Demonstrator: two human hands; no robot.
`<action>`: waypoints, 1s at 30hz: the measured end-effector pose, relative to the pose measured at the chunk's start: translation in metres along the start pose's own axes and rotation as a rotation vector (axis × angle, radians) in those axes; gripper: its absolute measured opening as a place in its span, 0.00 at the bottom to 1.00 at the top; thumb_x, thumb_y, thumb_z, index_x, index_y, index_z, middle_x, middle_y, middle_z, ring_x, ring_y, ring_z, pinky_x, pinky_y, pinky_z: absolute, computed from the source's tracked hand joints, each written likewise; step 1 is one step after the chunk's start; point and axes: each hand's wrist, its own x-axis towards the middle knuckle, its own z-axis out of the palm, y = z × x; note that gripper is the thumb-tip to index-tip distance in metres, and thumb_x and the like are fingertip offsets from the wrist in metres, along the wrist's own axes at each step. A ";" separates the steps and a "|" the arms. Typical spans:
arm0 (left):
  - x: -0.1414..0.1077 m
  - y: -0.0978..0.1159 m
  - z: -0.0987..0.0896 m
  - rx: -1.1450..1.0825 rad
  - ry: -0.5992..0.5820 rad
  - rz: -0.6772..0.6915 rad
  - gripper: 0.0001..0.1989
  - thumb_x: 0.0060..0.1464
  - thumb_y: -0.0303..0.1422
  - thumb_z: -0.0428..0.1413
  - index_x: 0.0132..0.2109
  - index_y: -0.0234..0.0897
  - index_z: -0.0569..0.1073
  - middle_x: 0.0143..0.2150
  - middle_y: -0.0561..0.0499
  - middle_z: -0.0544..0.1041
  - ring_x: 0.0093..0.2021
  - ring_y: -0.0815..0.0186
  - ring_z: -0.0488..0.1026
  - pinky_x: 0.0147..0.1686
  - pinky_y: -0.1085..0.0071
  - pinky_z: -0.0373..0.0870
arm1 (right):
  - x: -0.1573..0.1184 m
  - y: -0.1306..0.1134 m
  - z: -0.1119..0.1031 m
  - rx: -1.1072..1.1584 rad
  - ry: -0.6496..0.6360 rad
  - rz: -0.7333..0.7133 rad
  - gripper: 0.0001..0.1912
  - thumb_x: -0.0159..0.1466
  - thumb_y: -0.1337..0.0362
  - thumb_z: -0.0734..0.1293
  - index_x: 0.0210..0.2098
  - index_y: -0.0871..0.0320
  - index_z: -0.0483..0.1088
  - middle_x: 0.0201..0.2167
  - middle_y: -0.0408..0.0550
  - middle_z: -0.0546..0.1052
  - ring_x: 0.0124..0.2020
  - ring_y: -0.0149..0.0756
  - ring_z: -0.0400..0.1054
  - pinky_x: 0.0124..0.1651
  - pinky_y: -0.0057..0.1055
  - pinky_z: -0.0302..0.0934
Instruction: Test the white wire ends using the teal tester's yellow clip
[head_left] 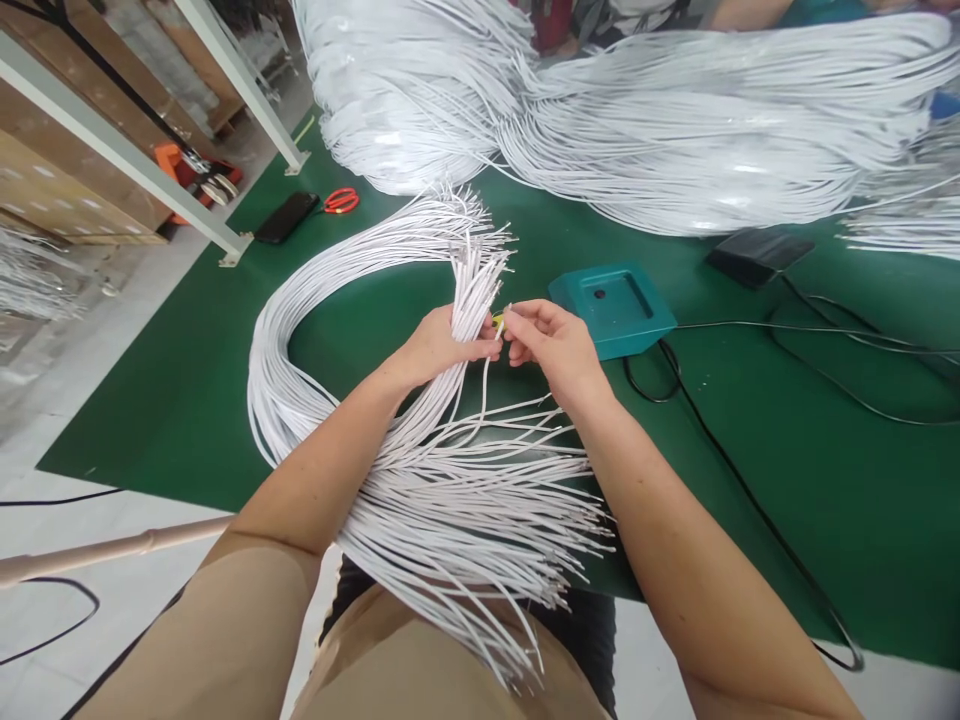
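Note:
A bundle of thin white cables curves in a loop over the green table, its loose ends fanned toward my body. My left hand is wrapped round a gathered bunch of these cables near their cut ends. Close beside it, my right hand pinches the end of a single white cable between thumb and fingers. Something small and yellow shows between the two hands; its kind is too small to tell. Other cable ends hang over the table's near edge.
Big heaps of white cable fill the far side. Right of my hands sits a teal box-like device with black cords. A black block, a black phone and red-handled scissors lie on the green table.

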 end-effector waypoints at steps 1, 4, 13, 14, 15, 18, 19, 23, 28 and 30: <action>-0.001 0.001 0.001 0.037 -0.013 0.008 0.17 0.40 0.35 0.67 0.37 0.31 0.72 0.31 0.51 0.76 0.31 0.68 0.74 0.35 0.70 0.70 | 0.000 0.000 0.000 0.039 0.005 -0.001 0.12 0.54 0.57 0.72 0.32 0.59 0.72 0.21 0.39 0.71 0.19 0.25 0.63 0.24 0.25 0.61; -0.004 0.005 0.005 0.050 -0.055 0.009 0.15 0.42 0.35 0.65 0.35 0.31 0.72 0.31 0.50 0.77 0.33 0.67 0.75 0.37 0.70 0.70 | -0.001 0.001 0.001 0.115 0.022 -0.012 0.11 0.52 0.59 0.74 0.26 0.60 0.72 0.17 0.38 0.69 0.19 0.24 0.60 0.25 0.24 0.59; -0.005 0.006 0.011 -0.124 0.083 -0.015 0.17 0.42 0.37 0.67 0.34 0.32 0.70 0.27 0.52 0.75 0.28 0.71 0.74 0.26 0.77 0.65 | -0.003 0.002 0.002 0.347 -0.071 0.068 0.11 0.50 0.59 0.75 0.28 0.59 0.76 0.23 0.41 0.72 0.23 0.25 0.61 0.31 0.26 0.60; -0.006 0.006 0.011 -0.134 0.075 -0.010 0.17 0.42 0.37 0.67 0.34 0.32 0.70 0.27 0.52 0.76 0.28 0.70 0.74 0.26 0.77 0.66 | -0.003 0.003 0.002 0.371 -0.088 0.084 0.10 0.50 0.60 0.75 0.28 0.59 0.76 0.22 0.41 0.71 0.23 0.25 0.61 0.31 0.26 0.60; -0.006 0.007 0.012 -0.143 0.067 -0.004 0.17 0.42 0.37 0.67 0.35 0.32 0.70 0.27 0.52 0.76 0.29 0.70 0.75 0.26 0.77 0.66 | -0.003 0.003 0.002 0.400 -0.109 0.099 0.09 0.51 0.61 0.75 0.28 0.59 0.76 0.22 0.40 0.70 0.23 0.25 0.60 0.30 0.27 0.60; -0.008 0.008 0.012 -0.174 0.051 0.021 0.17 0.43 0.36 0.67 0.35 0.32 0.69 0.28 0.51 0.77 0.28 0.70 0.76 0.27 0.76 0.69 | -0.002 0.004 0.002 0.486 -0.198 0.150 0.09 0.53 0.62 0.73 0.22 0.59 0.72 0.19 0.40 0.67 0.22 0.26 0.60 0.30 0.28 0.59; -0.008 0.008 0.012 -0.190 0.040 0.032 0.17 0.43 0.36 0.66 0.34 0.32 0.68 0.28 0.51 0.77 0.28 0.70 0.76 0.28 0.75 0.70 | -0.002 0.003 0.001 0.501 -0.229 0.170 0.11 0.53 0.63 0.72 0.20 0.59 0.70 0.19 0.41 0.67 0.22 0.26 0.60 0.30 0.28 0.59; -0.008 0.008 0.013 -0.226 -0.032 0.069 0.15 0.46 0.35 0.65 0.34 0.32 0.68 0.29 0.50 0.78 0.28 0.70 0.76 0.33 0.72 0.73 | -0.002 -0.004 0.000 0.503 -0.198 0.203 0.08 0.54 0.60 0.71 0.26 0.60 0.73 0.19 0.40 0.67 0.22 0.27 0.61 0.29 0.28 0.59; -0.007 0.007 0.015 -0.200 -0.159 0.109 0.17 0.47 0.39 0.65 0.36 0.29 0.73 0.33 0.45 0.79 0.32 0.66 0.77 0.39 0.67 0.75 | -0.003 -0.007 0.000 0.452 -0.183 0.189 0.16 0.53 0.51 0.73 0.25 0.60 0.73 0.16 0.37 0.61 0.19 0.26 0.55 0.27 0.29 0.59; -0.007 0.009 0.016 -0.217 -0.144 0.078 0.18 0.45 0.39 0.66 0.36 0.29 0.72 0.34 0.45 0.80 0.33 0.65 0.78 0.39 0.66 0.75 | -0.003 -0.006 -0.001 0.450 -0.193 0.216 0.16 0.51 0.53 0.74 0.23 0.59 0.72 0.16 0.37 0.60 0.19 0.26 0.54 0.27 0.29 0.59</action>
